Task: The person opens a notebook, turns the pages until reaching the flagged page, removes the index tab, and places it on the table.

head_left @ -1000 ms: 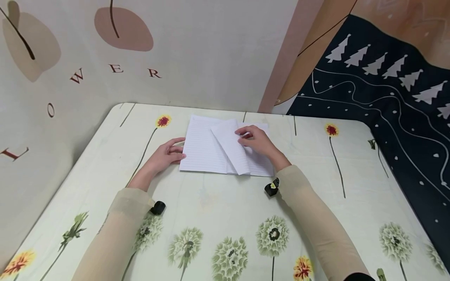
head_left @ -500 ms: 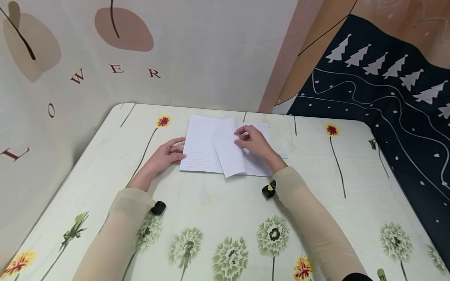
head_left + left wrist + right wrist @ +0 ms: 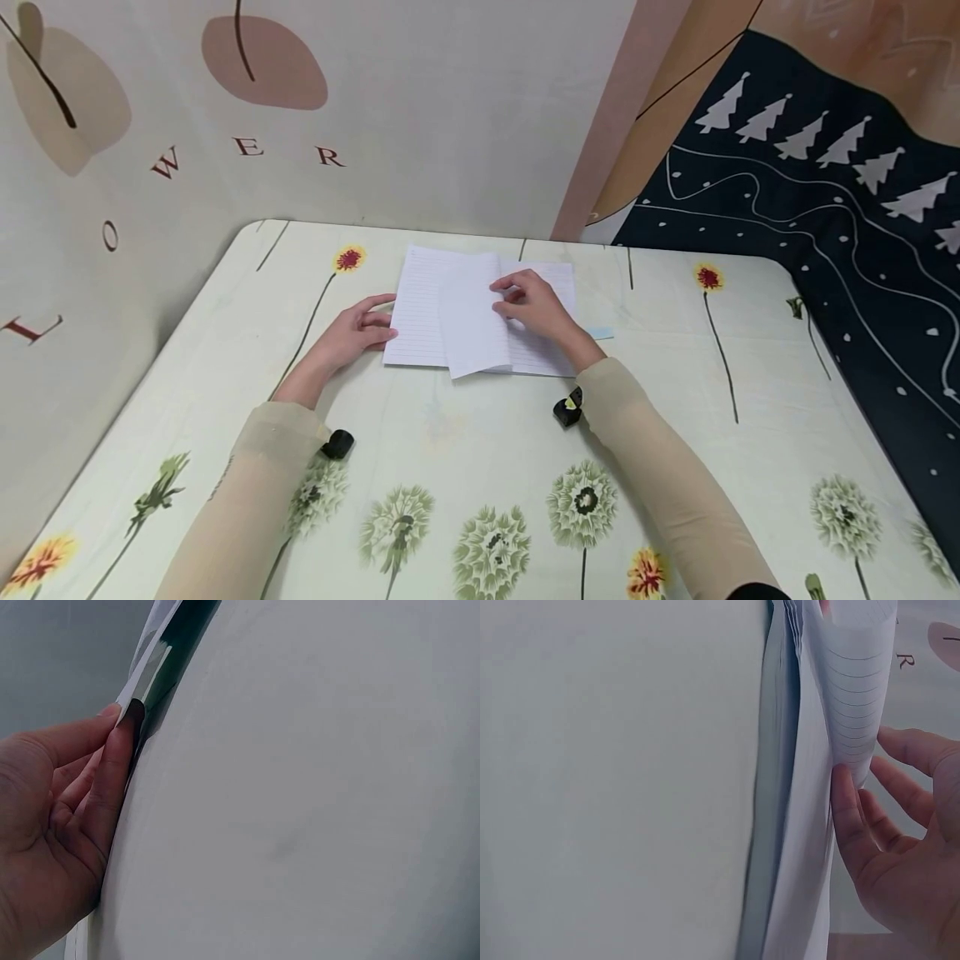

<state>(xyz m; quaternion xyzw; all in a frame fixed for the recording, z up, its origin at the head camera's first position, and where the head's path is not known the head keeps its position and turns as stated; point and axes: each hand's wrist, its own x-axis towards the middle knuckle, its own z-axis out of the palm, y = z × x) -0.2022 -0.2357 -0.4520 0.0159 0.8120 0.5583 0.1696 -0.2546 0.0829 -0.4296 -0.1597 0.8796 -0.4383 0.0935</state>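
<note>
An open lined notebook (image 3: 420,333) lies on the bed-like surface in the head view. One loose-standing page (image 3: 474,325) bends over its middle, its free edge towards the left. My left hand (image 3: 347,335) pinches the notebook's left edge; the left wrist view shows thumb and finger on the paper and dark green cover (image 3: 161,682). My right hand (image 3: 534,302) is at the bent page's right side. In the right wrist view, its thumb and fingers stand on either side of the curled page (image 3: 855,697).
A pale blue strip (image 3: 602,333) shows beside the notebook's right edge. Flower-printed cloth (image 3: 450,433) covers the surface. A printed light wall (image 3: 450,117) rises behind, and dark cloth with tree shapes (image 3: 795,208) hangs at right.
The bent page has swung further left, its lower corner moving left. My right hand has shifted slightly left with it, exposing the blue strip. My left hand stays in place.
</note>
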